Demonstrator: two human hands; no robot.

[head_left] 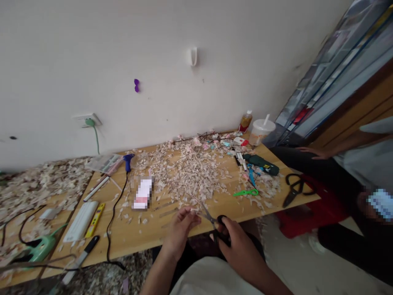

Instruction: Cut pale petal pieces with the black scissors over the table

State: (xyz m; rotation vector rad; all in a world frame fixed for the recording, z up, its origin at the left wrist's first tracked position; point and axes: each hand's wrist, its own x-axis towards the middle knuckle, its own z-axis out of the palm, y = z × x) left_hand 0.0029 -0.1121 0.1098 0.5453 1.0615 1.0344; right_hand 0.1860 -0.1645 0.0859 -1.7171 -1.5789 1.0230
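My right hand (231, 237) is closed round the black handles of a pair of scissors (209, 217). Their metal blades are parted and point up and left toward my other hand. The fingers of my left hand (182, 225) are pinched together by the blades, at the table's front edge. A small pale piece (195, 210) shows at those fingertips, too small to name its kind. Just beyond both hands lies a wide spread of pale scraps (196, 172) on the wooden table (138, 235).
Bright green tweezers-like tool (245, 192), large black scissors (296, 190) and a dark green case (262, 164) lie at right. A lidded cup (260, 131) and a bottle (245, 121) stand behind. Left are a blue glue gun (128, 162), phone (143, 193) and utility knife (81, 260). Another person (353, 164) sits at right.
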